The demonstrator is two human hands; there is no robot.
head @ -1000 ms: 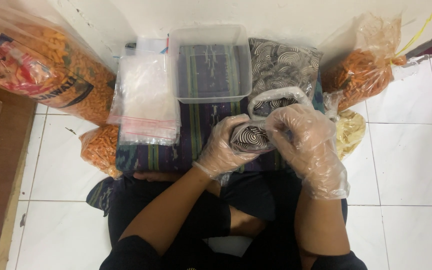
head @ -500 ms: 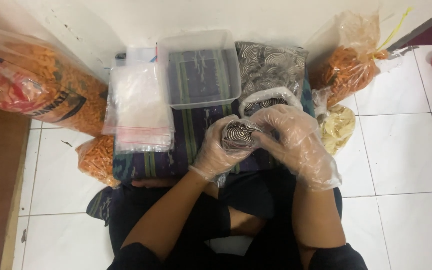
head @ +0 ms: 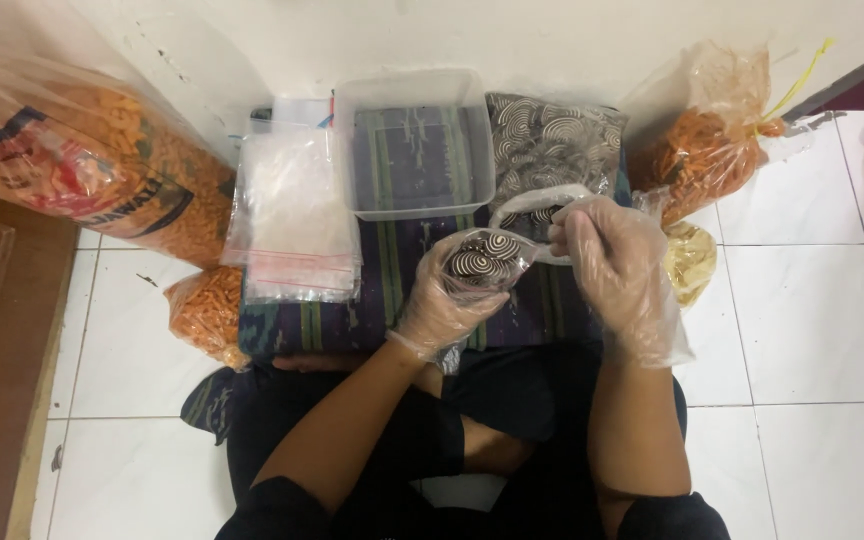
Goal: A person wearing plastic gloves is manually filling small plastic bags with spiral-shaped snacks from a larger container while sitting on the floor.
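Gloves on both hands here. Left hand (head: 447,300) is cupped tight around a small clear pouch (head: 487,262) of dark swirl-patterned snacks, over the near right part of the striped purple cloth (head: 407,270). Right hand (head: 617,265) pinches the pouch's open top edge. At the cloth's far edge sit a clear plastic tub (head: 417,145) and a big bag of the same swirl snacks (head: 552,135); a stack of empty zip bags (head: 297,215) lies along its left edge.

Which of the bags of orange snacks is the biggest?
The big bag at the far left, against the wall. It dwarfs the small orange bag lying on the tile below it and the tied orange bag on the right side.
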